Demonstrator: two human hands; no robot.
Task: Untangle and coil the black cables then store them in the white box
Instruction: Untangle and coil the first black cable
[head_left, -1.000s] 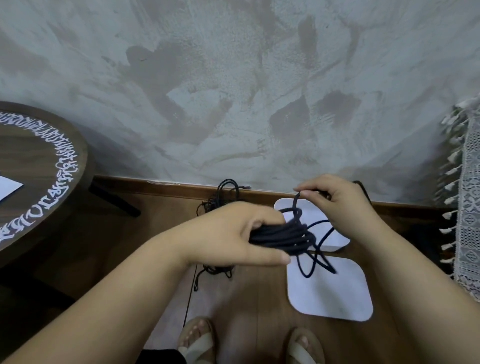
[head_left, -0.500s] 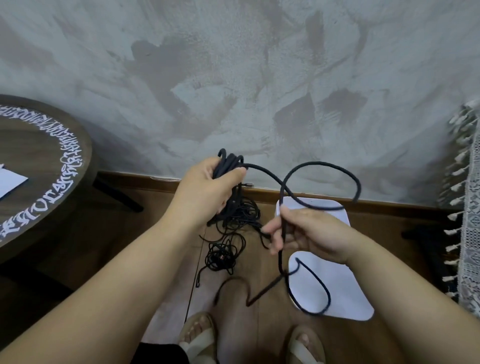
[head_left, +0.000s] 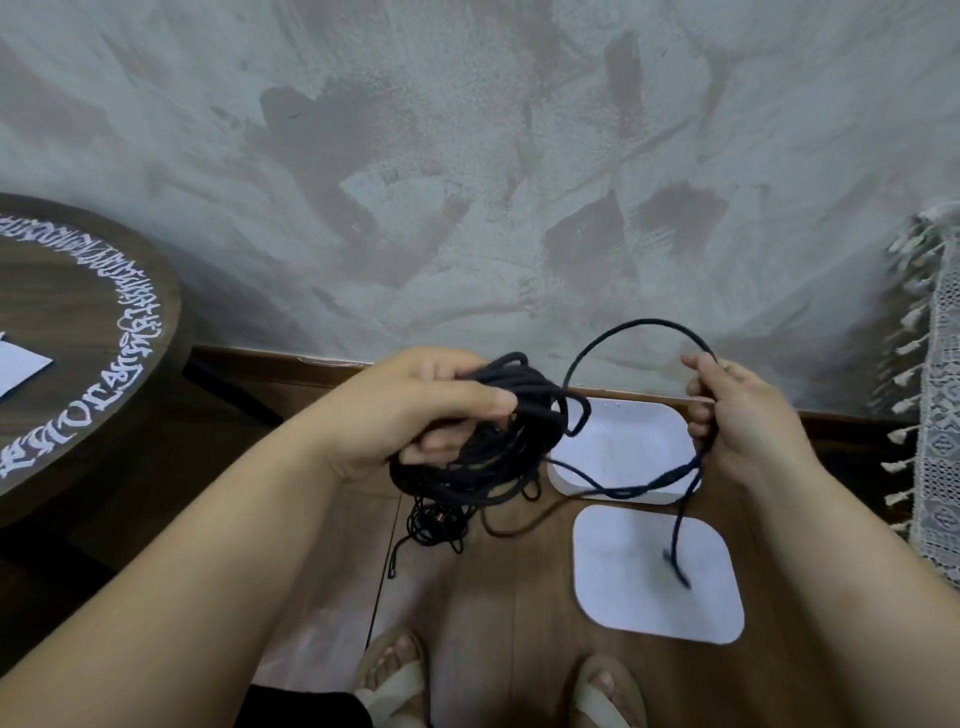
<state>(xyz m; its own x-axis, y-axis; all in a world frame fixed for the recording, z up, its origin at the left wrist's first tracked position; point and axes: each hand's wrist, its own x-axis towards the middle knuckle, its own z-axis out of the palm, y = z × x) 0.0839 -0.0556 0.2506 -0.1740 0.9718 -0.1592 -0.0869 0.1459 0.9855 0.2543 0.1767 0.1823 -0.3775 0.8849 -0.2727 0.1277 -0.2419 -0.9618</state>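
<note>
My left hand (head_left: 415, 410) grips a thick bundle of coiled black cable (head_left: 498, 441) in the air. From the bundle a loose strand arcs up and right to my right hand (head_left: 737, 415), which holds it with curled fingers; the cable's free end (head_left: 675, 561) dangles below. The open white box (head_left: 623, 452) stands on the wooden floor by the wall, under the strand. Its white lid (head_left: 654, 571) lies flat just in front of it. A second, thinner tangle of black cable (head_left: 436, 525) lies on the floor below my left hand.
A round dark wooden table (head_left: 78, 364) with white lettering stands at the left, a white paper on it. A lace cloth with tassels (head_left: 935, 415) hangs at the right edge. My sandalled feet (head_left: 395, 680) are at the bottom, on the wooden floor.
My right hand has risen and moved right, pulling the loose strand into a wide arc. The left hand with the coil has dropped lower. The cable's tail has lifted off the lid.
</note>
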